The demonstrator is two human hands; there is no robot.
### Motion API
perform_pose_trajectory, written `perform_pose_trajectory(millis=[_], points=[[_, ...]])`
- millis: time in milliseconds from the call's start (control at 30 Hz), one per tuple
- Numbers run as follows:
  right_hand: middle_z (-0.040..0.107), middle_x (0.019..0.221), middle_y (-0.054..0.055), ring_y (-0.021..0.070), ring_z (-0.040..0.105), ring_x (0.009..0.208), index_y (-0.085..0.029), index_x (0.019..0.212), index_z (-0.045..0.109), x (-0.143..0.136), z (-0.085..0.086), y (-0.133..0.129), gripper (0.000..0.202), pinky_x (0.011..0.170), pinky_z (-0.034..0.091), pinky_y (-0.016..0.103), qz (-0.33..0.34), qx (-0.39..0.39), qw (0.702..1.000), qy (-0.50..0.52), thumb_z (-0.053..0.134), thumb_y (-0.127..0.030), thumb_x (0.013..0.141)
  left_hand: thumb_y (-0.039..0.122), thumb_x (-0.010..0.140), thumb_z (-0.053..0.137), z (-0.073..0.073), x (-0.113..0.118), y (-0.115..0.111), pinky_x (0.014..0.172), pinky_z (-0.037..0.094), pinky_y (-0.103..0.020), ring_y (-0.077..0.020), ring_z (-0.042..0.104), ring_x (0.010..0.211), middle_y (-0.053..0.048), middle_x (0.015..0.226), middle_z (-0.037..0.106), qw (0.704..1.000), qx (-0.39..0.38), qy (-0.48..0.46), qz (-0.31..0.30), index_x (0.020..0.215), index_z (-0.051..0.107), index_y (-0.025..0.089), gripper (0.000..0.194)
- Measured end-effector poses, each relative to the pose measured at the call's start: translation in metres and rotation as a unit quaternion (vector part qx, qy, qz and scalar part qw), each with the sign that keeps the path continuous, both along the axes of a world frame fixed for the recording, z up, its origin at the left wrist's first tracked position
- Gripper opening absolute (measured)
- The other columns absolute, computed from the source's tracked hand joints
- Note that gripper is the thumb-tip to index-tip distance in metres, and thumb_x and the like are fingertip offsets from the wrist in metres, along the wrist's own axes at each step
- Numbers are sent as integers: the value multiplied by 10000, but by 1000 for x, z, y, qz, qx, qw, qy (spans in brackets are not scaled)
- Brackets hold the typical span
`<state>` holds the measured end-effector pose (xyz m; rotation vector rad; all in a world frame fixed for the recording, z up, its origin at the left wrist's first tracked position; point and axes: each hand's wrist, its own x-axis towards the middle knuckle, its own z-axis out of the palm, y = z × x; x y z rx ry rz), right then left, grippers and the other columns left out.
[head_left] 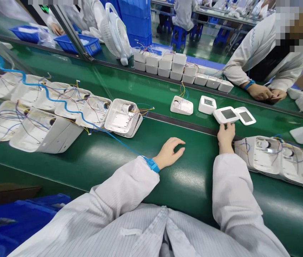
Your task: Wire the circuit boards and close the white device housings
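- The green bench (194,171) is wide and shiny, and a dark strip (179,124) divides its near part from its far part.
- At the far side, a person (266,50) in a white coat has both hands together, near the end of a row of white boxes (164,67). Farther left, a white fan (115,34) stands beside stacked blue crates (138,19).
- Behind, someone sits on a blue stool (178,37).
- My left hand (169,154) is above the near part, its fingers loosely parted with nothing between them. A blue wristband (152,165) on this wrist joins a blue cord (72,111).
- My right hand (226,138) has its fingers at the near edge of a white cover (226,114) with a dark screen, beyond the strip. The thumb is hidden, so I cannot tell if they grip it or only touch it.
- The left housings (122,119) and right housings (266,157) are partly cut off by the picture's sides.
- These housings are open and contain thin wires; some also have a round part inside.
- A blue tray (95,44) at far left has contents that I cannot make out.
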<state>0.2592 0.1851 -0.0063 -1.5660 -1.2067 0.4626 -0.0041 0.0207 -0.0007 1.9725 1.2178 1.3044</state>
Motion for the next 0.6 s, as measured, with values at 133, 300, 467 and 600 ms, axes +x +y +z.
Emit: perform_pose_trajectory(millis=[133, 300, 467, 600], points=[[544, 1205, 178, 296, 480, 1200, -92, 984, 681, -8, -8, -8, 290, 1126, 310, 472, 25, -6, 995, -95, 599, -220, 737, 243, 905, 551, 1, 3, 2, 1031, 434, -430, -216, 599, 1051, -79, 1030, 671, 999, 1, 54, -1, 1044, 638, 180, 175], [555, 1271, 192, 271, 534, 1159, -85, 1092, 683, -10, -9, -11, 383, 987, 459, 418, 14, 10, 993, -118, 531, -236, 775, 304, 906, 556, 3, -2, 54, 1151, 236, -524, -246, 544, 1155, -75, 1136, 641, 977, -27, 202, 59, 1205, 593, 217, 314], [678, 1053, 138, 239, 617, 985, -115, 1020, 707, -7, -6, -13, 327, 885, 501, 385, 14, 25, 993, -114, 509, -282, 821, 362, 884, 623, 5, -14, 140, 1005, 345, -556, -304, 546, 1050, -123, 1029, 637, 957, -81, 209, 182, 1286, 538, 174, 452], [706, 992, 115, 227, 629, 907, -130, 967, 730, -6, -7, -12, 301, 871, 489, 382, 14, 18, 994, -108, 522, -290, 818, 421, 899, 618, -2, -22, 171, 876, 470, -466, -234, 585, 919, -84, 955, 616, 948, -113, 165, 248, 1074, 603, 132, 338]])
